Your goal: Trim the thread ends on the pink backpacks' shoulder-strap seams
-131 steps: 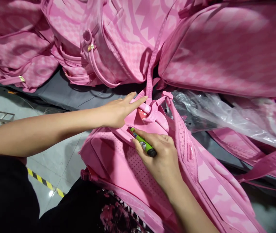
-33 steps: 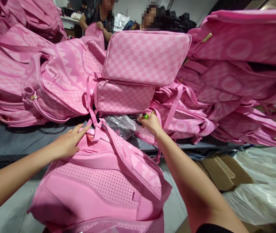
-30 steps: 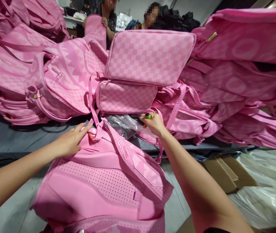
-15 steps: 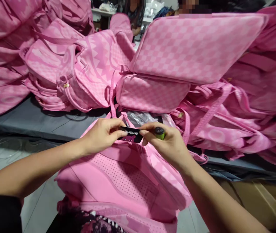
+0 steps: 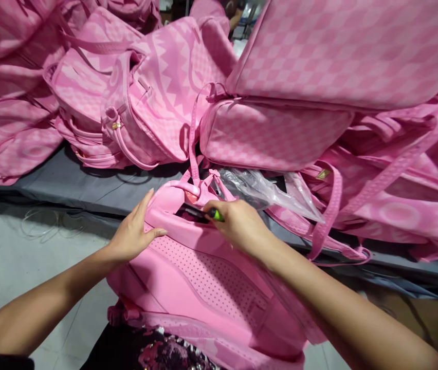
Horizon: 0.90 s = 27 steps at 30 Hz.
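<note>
A pink backpack (image 5: 199, 272) with a dotted padded panel leans against the table edge, its top opening facing up. My left hand (image 5: 134, 231) grips its upper left edge, thumb on the near panel and fingers along the side. At the opening, my right hand (image 5: 238, 221) is closed around a green tool with a black end (image 5: 216, 214); the rest of the tool is hidden in the palm. A dark flat strip (image 5: 193, 209), apparently the black printed card, lies at the right fingertips, partly inside the opening.
Several pink backpacks cover the dark-clothed table (image 5: 99, 192), including an upright zigzag-patterned one (image 5: 161, 97) and a large checkered one (image 5: 342, 56). Clear plastic bags (image 5: 257, 187) lie beyond the opening. A loose thin cord (image 5: 45, 226) is on the tiled floor. Another person's arm shows behind.
The card, earlier stretched between both hands above the bag, is now at the opening by my right fingers. My left hand has released it and moved left onto the backpack's edge. The view has shifted.
</note>
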{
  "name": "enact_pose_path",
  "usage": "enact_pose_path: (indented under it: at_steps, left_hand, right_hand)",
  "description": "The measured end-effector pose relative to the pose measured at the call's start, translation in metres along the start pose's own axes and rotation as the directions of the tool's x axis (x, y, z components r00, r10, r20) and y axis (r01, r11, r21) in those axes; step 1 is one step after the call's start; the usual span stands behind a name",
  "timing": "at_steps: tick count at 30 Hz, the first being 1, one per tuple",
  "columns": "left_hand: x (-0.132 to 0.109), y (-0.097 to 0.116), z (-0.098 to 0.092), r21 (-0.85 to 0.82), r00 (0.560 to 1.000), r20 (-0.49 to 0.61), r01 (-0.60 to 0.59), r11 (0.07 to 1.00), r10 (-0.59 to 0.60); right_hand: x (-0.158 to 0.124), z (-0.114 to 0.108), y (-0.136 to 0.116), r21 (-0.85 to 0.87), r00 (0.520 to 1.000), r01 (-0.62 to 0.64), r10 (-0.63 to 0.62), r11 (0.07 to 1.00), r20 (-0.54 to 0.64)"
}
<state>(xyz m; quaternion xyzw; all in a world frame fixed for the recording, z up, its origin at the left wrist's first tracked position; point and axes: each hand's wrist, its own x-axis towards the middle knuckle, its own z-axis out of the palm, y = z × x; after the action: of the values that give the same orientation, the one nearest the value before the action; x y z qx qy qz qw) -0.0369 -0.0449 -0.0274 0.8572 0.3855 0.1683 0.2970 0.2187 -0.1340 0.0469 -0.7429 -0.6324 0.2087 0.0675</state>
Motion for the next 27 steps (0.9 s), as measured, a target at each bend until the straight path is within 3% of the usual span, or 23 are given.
enact_pose_path:
  at_steps: [3, 6, 10, 13, 16, 19, 21, 23, 25, 27]
  left_hand:
    - [-0.004, -0.003, 0.009, -0.026, 0.997, -0.055, -0.047, 0.999, 0.046]
    - [-0.003, -0.002, 0.011, -0.036, 0.99, -0.093, -0.114, 0.993, 0.11]
    - [-0.001, -0.005, 0.012, -0.044, 0.99, -0.078, -0.122, 0.991, 0.119]
    - [0.001, -0.008, 0.013, -0.055, 0.991, -0.061, -0.121, 0.991, 0.118]
    - [0.002, -0.008, 0.013, -0.065, 0.991, -0.042, -0.127, 0.99, 0.124]
    - [0.001, -0.008, 0.013, -0.069, 0.991, -0.036, -0.129, 0.989, 0.127]
    - [-0.001, -0.009, 0.014, -0.078, 0.99, -0.058, -0.13, 0.988, 0.125]
    - [-0.002, -0.012, 0.016, -0.096, 0.99, -0.075, -0.124, 0.988, 0.117]
    - [-0.001, -0.016, 0.019, -0.127, 0.994, -0.061, -0.102, 0.987, 0.095]
    - [0.002, -0.019, 0.02, -0.172, 0.999, -0.028, -0.043, 0.984, 0.039]
  right_hand:
    - [0.01, 0.007, -0.015, -0.107, 0.979, 0.078, -0.056, 0.991, 0.195]
    - [0.014, 0.011, -0.024, -0.237, 0.956, 0.179, -0.113, 0.955, 0.269]
    - [0.012, 0.012, -0.031, -0.347, 0.944, 0.262, -0.165, 0.901, 0.286]
    - [0.011, 0.007, -0.037, -0.374, 0.946, 0.258, -0.156, 0.891, 0.283]
    - [0.015, 0.004, -0.047, -0.404, 0.968, 0.221, -0.147, 0.888, 0.206]
    - [0.027, 0.01, -0.06, -0.265, 0.963, 0.264, -0.236, 0.927, 0.133]
    - [0.037, 0.017, -0.067, -0.129, 0.931, 0.362, -0.35, 0.923, 0.108]
    - [0.046, 0.021, -0.068, -0.098, 0.898, 0.439, -0.431, 0.893, 0.089]
    - [0.047, 0.019, -0.065, -0.198, 0.887, 0.46, -0.438, 0.865, 0.148]
    - [0.039, 0.013, -0.056, -0.324, 0.897, 0.428, -0.353, 0.844, 0.265]
